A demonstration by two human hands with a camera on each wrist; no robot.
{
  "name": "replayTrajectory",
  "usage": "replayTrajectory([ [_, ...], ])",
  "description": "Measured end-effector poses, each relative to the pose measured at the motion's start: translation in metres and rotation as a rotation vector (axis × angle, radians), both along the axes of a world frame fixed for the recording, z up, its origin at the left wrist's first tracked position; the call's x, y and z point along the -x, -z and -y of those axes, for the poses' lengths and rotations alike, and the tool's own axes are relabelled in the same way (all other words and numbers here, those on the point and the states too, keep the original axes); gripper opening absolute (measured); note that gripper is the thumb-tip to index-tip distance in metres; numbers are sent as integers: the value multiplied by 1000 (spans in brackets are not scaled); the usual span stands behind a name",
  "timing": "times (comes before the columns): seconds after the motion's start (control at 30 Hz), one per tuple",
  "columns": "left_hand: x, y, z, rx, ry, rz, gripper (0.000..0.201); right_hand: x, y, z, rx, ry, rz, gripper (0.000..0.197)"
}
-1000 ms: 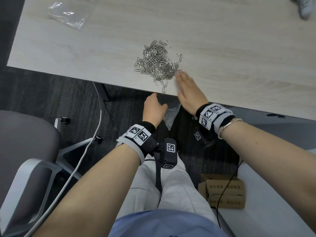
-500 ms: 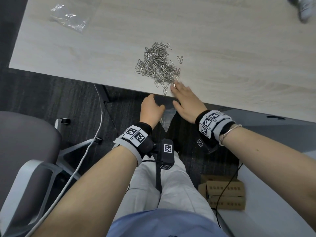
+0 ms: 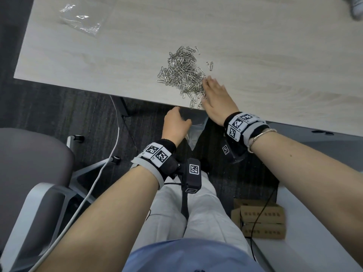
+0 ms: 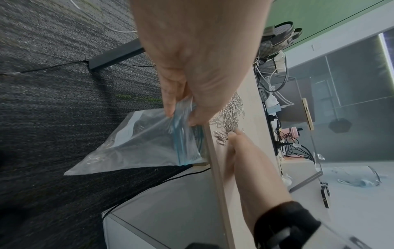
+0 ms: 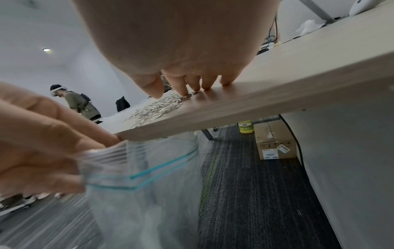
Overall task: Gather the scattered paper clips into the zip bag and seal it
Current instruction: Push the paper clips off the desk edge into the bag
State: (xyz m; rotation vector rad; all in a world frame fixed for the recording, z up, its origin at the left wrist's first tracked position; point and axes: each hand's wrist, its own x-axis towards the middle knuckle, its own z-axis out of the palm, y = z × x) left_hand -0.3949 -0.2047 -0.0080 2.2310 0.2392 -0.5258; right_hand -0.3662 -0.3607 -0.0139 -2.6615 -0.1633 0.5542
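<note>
A pile of silver paper clips lies on the light wood table close to its near edge; several clips sit right at the edge. My left hand holds a clear zip bag with a blue zip line just below the table edge, pinching its mouth, which gapes upward. A few clips lie inside the bag's lower corner. My right hand lies flat on the table, straight fingers touching the pile's right side.
A second, crumpled clear bag lies at the table's far left. A grey chair and white cable are on the left, cardboard boxes on the floor right. A white cabinet stands below the right arm.
My right hand pulled back toward the table edge half a second ago, dragging clips, and has now slid forward against the pile again. The left hand stays at the edge with the bag.
</note>
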Motion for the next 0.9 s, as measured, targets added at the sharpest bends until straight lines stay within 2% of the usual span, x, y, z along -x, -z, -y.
replayTrajectory([
  [0.13, 1, -1, 0, 23, -1, 5, 20, 26, 0, -5, 28, -26, 1, 60],
  [0.23, 0, -3, 1, 16, 10, 13, 10, 44, 0, -12, 19, -79, -10, 59],
  [0.47, 0, -4, -1, 30, 32, 25, 8, 65, -2, -23, -156, -181, -30, 52],
  [0.53, 1, -5, -1, 43, 24, 18, 3, 64, -3, -21, -179, -184, 16, 49],
  [0.63, 1, -4, 0, 34, 25, 28, 16, 51, -6, -17, -166, -103, 87, 49],
  [0.73, 1, -6, 1, 18, 23, 30, 21, 33, -5, -16, -102, -20, 124, 53],
  [0.83, 1, -8, 0, 2, 24, 31, 21, 19, -1, -19, -53, 9, 87, 55],
  [0.9, 0, -10, -1, 15, 19, 37, 13, 18, 1, -21, -40, -12, 64, 56],
])
